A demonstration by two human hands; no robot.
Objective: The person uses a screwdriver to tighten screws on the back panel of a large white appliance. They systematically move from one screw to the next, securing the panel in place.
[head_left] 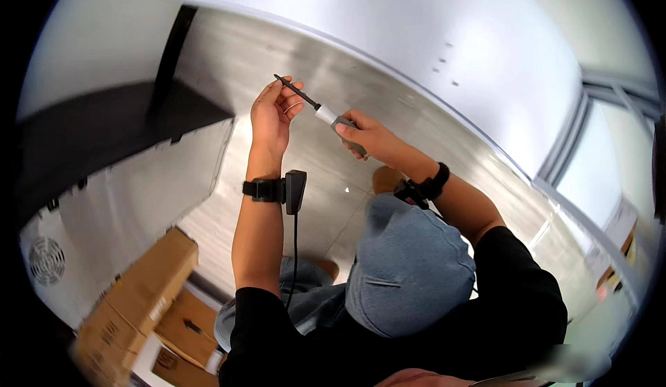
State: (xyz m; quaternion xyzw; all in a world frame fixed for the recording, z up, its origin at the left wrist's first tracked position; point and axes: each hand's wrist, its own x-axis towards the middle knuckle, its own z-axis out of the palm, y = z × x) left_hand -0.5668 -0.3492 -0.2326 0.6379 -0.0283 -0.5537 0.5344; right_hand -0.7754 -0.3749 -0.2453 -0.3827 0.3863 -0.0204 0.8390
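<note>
A screwdriver (299, 93) with a dark shaft and a grey-and-white handle is held slantwise in front of me, its tip toward the upper left. My right hand (362, 136) wraps round the handle, thumb along its side. Up at the shaft's far end, my left hand (276, 108) pinches close to the tip between thumb and forefinger; its other fingers are loosely curled. A black strap with a dark device (295, 192) sits on my left wrist, and a cable hangs from it. Another black strap (436, 182) circles my right wrist.
A white panel (388, 12) spans the far side. At left stands a pale cabinet with a round vent (47, 261) and black top (104, 127). An open cardboard box (139, 304) lies lower left. Blue denim (416, 269) covers my bent leg above the light floor (312, 158).
</note>
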